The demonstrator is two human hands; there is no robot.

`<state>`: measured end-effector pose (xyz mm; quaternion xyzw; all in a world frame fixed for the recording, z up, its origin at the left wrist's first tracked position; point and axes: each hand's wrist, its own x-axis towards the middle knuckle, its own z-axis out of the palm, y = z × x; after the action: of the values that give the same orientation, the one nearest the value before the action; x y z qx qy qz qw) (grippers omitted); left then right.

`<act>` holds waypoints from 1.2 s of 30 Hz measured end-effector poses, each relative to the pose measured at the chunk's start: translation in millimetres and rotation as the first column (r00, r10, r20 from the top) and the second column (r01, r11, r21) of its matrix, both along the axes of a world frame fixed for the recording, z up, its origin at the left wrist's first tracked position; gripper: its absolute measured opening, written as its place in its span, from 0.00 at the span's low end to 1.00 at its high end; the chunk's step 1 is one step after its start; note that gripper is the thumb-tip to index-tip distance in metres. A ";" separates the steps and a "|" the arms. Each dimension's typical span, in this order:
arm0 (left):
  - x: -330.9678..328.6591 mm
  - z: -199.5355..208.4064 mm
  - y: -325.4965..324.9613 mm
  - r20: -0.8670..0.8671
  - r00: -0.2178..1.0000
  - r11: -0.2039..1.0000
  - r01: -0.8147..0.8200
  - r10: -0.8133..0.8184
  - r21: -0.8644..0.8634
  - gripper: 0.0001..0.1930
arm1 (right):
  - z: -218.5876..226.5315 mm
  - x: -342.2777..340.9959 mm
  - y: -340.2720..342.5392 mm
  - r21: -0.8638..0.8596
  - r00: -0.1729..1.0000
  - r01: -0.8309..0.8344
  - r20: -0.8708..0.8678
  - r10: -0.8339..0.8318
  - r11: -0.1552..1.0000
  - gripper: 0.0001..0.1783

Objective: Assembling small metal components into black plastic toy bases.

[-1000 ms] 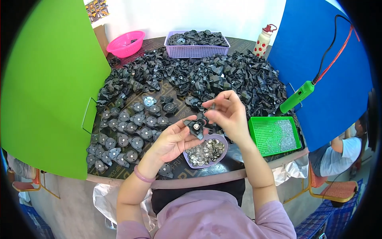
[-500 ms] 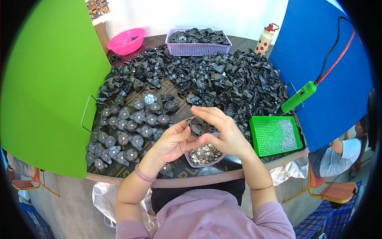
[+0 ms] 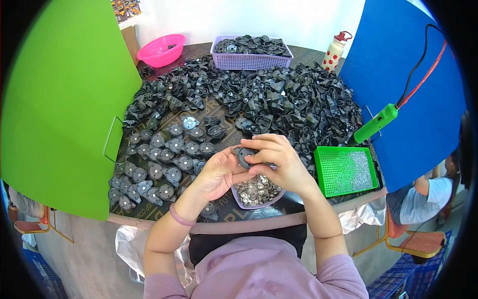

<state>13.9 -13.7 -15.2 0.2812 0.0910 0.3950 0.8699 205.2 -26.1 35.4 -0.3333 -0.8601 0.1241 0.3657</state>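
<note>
Black round part (image 3: 242,155) up off the counter (image 3: 295,200), held between the two hands above the small purple bowl (image 3: 239,202). Tilted, disc face partly showing; far side covered by fingers.

Left hand (image 3: 216,174): fingers closed on the left edge, thumb toward the viewer. Right hand (image 3: 279,162): fingers bent over the disc from the right, one tip on the face, thumb lower down. Both look clamped on the part; exact contact underneath cannot be told.

Handling, as judged: light, since fingertips alone bear it. Probably moulded plastic, stiff, little give under a pinch. Face looks smooth with a faint sheen, so slightly slippery if pressed flat. Disc body seems sturdy; the projecting ears on similar parts (image 3: 173,174) lying to the left look thinner, likelier to chip or bend if squeezed.

Best hold: opposite sides of the rim, fingertips and thumb, leaving the centre uncovered. Ears serve to stop it turning, not for lifting weight.

Metal pieces (image 3: 254,193) in the bowl: small, hard, shiny, likely to slide out of a loose pinch; grip by the edges.

Large pile (image 3: 308,94) behind: angular black parts, interleaved, apt to snag when one is pulled; pick from the top.
</note>
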 end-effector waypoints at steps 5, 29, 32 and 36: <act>-12.6 22.0 -3.6 -0.334 0.870 0.926 -0.299 0.364 0.232 0.16 | 3.1 7.8 2.8 -0.178 0.923 -0.334 -0.259 0.283 0.926 0.15; -120.4 3.0 174.6 -0.312 -0.765 0.740 0.299 0.563 0.603 0.20 | -0.1 5.2 -0.7 -0.280 0.952 -0.052 -0.303 -0.037 0.959 0.06; -114.7 1.9 178.3 -0.130 -0.679 0.551 0.453 0.723 0.701 0.21 | 1.0 14.7 1.9 -0.346 0.990 -0.094 0.064 0.123 0.934 0.11; -108.3 -10.1 189.6 -0.067 -0.549 0.471 0.641 0.833 0.606 0.19 | 1.2 3.4 -6.4 -0.626 0.874 -0.101 0.316 0.370 0.773 0.19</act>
<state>-94.3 175.9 -25.3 0.7399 0.6471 0.1076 -0.1491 208.6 -32.5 36.6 -0.3354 -0.8716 0.3563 0.0298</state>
